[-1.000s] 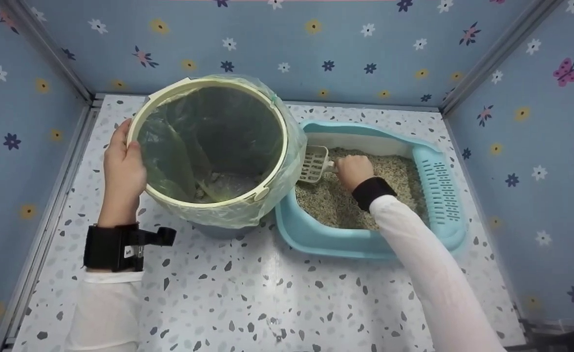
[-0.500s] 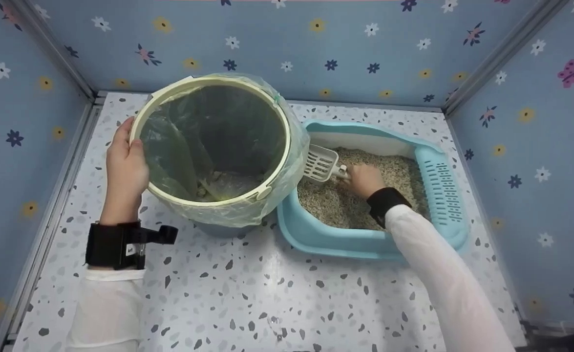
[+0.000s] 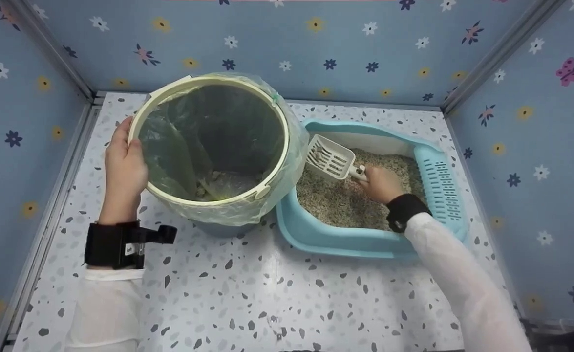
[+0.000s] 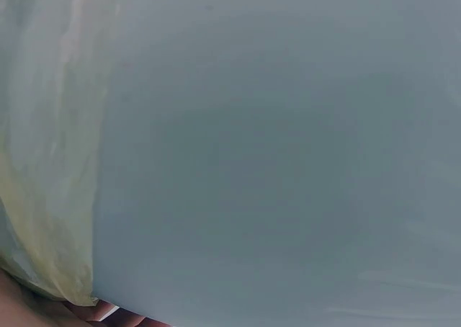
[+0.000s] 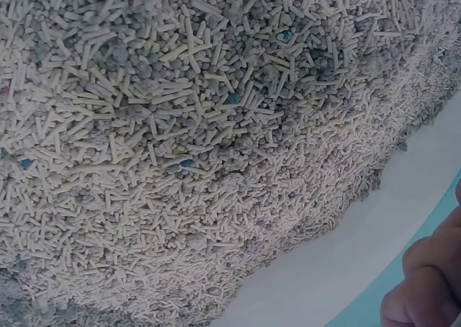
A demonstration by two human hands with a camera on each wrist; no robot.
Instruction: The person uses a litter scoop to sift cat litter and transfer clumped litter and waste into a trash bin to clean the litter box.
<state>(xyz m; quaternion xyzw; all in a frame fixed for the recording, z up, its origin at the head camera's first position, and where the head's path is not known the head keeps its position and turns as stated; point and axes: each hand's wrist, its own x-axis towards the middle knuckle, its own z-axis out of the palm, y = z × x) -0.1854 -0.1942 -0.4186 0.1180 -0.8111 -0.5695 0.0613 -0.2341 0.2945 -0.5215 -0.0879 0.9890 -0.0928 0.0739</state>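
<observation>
My right hand (image 3: 383, 184) grips the handle of a white slotted litter scoop (image 3: 333, 159), held above the litter with its head toward the bin. A few small bits lie on the scoop's slots near its far end. Beneath it, grey-beige pellet litter (image 3: 345, 205) fills a light blue litter box (image 3: 335, 240). My left hand (image 3: 125, 168) holds the cream rim (image 3: 138, 124) of a grey bin, thumb over the edge and fingers outside. A thin yellow-green bag (image 3: 294, 146) lines the bin, with some clumps at its bottom. The left wrist view shows the bin's side wall (image 4: 274, 168).
Bin and litter box stand side by side on a white speckled surface (image 3: 228, 303). Blue flowered panels (image 3: 306, 49) close in the back and both sides. The litter box has a perforated step (image 3: 442, 190) on its right. Dark thin bars (image 3: 565, 337) show at lower right.
My right hand has moved right with the scoop, drawing its head away from the bin and turning it so more of the slotted face shows. My left hand stays on the rim.
</observation>
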